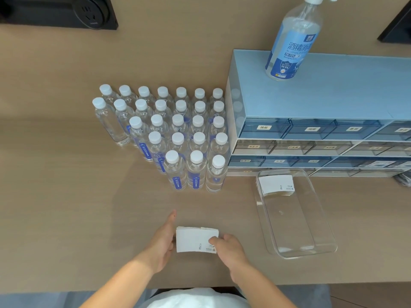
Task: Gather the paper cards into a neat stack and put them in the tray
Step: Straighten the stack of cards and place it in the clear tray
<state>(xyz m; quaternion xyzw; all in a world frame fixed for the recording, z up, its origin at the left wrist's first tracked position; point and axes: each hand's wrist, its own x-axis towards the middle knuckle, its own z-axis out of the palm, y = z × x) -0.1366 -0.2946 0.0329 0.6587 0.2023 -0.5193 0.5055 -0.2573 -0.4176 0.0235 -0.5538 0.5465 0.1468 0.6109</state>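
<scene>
- Both hands are on the stack of cards (195,240) at the near edge of the bench (66,196), and this looks like the squaring-up step.
- The left hand (163,243) presses flat against the stack's left edge, fingers extended, thumb pointing away from the person.
- The right hand (229,247) pinches the stack's right end, thumb on the top card; so the hands are clamped on the stack from either side.
- The far edge of the stack shows a slight fan, not quite flush, so I'd judge more tapping is needed.
- The clear tray (320,247) sits to the right, well apart from the hands, with another batch of cards (277,184) already lying in its far end.
- Next call: lift the stack as one block, carry it right, and lower it over the tray's wall without spilling cards.
- The water bottles (178,138) stand behind, clear of that path.
</scene>
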